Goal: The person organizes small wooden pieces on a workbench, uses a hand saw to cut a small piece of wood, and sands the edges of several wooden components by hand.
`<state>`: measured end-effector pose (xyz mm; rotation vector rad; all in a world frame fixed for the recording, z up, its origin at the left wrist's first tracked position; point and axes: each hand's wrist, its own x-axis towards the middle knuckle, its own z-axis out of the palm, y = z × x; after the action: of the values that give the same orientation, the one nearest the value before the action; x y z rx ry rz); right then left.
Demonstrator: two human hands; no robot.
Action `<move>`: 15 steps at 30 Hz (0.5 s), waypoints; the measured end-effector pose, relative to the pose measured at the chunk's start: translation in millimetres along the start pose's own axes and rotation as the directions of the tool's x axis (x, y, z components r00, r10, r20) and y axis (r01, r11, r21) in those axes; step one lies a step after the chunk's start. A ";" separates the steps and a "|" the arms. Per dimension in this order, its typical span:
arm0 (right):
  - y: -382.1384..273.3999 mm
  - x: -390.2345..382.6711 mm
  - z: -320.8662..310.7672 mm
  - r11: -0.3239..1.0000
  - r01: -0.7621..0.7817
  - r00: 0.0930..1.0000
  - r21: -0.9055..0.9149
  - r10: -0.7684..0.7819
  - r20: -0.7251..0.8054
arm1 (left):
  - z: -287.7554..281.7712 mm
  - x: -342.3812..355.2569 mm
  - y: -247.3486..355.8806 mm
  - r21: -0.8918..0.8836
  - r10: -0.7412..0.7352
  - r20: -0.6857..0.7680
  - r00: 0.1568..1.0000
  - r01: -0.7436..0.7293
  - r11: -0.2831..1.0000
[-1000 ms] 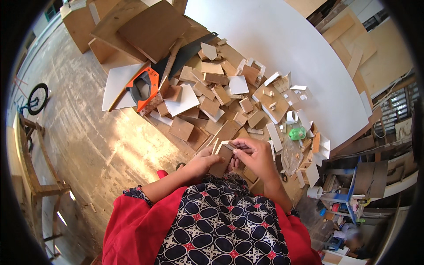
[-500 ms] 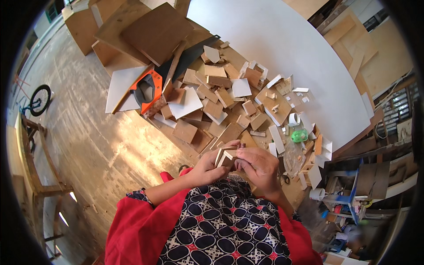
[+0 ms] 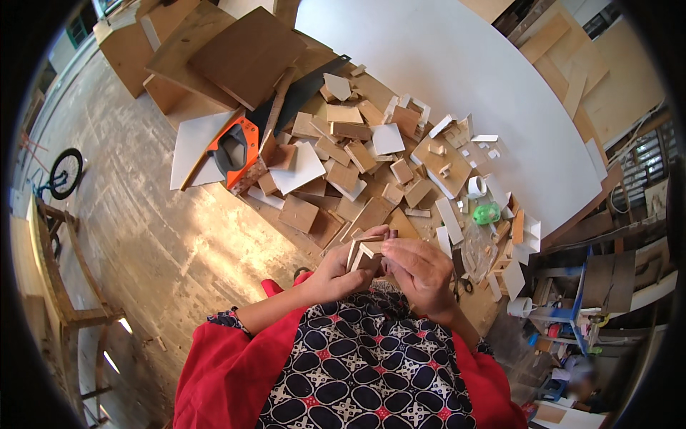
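Note:
At the lower middle, my left hand (image 3: 336,273) grips a small assembly of thin wooden pieces (image 3: 364,254) from the left, fingers wrapped round it. My right hand (image 3: 421,277) is closed on its right side, fingertips at the upper edge; some fingers are hidden. Just beyond lies a heap of offcut blocks (image 3: 299,213), brown and white. An orange-handled handsaw (image 3: 250,139) rests among them at the upper left. A green plastic item (image 3: 486,213) and a white roll (image 3: 476,186) lie to the right, with scissors (image 3: 465,286) lower down.
A large white board (image 3: 443,57) spans the upper right. Brown panels (image 3: 243,50) are stacked upper left. At the far left are a bicycle (image 3: 66,174) and a wooden frame (image 3: 71,309) on the floor. A cluttered shelf (image 3: 597,286) stands at the right.
Over the last second both hands have shifted and turned the small wooden pieces. My right hand's fingers have moved further over their upper edge.

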<state>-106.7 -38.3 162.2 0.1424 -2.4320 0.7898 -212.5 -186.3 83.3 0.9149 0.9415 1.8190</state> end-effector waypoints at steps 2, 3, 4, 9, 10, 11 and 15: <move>-2.5 2.5 0.1 0.997 -0.071 0.997 -0.006 0.072 0.015 | 3.1 2.0 -2.7 -0.106 -0.018 -0.031 0.999 0.015 0.994; -2.7 3.9 0.2 0.994 -0.108 0.994 -0.009 0.108 0.022 | 4.2 2.6 -4.0 -0.175 -0.030 -0.050 0.998 0.021 0.984; 0.1 3.8 0.7 0.982 -0.186 0.981 0.039 0.184 0.054 | 4.3 2.0 -1.3 -0.230 -0.161 -0.054 0.985 0.145 0.962; 21.0 0.5 3.0 0.742 -0.609 0.792 0.282 0.547 0.271 | -1.6 4.7 5.1 -0.536 -0.534 0.011 0.845 0.455 0.711; 27.7 -1.7 5.9 0.717 -0.624 0.780 0.310 0.548 0.302 | -3.2 5.2 5.5 -0.562 -0.534 0.073 0.843 0.476 0.676; 30.8 -2.9 5.8 0.685 -0.657 0.752 0.316 0.566 0.337 | -3.4 4.9 3.2 -0.618 -0.544 0.091 0.834 0.476 0.626; 37.5 0.3 4.6 0.598 -0.731 0.677 0.327 0.579 0.454 | -9.5 3.8 -4.5 -0.713 -0.560 0.194 0.805 0.508 0.483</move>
<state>-119.1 -10.1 140.3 -0.5528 -2.5005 1.8524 -220.5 -183.5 75.9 0.0006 0.3497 1.4456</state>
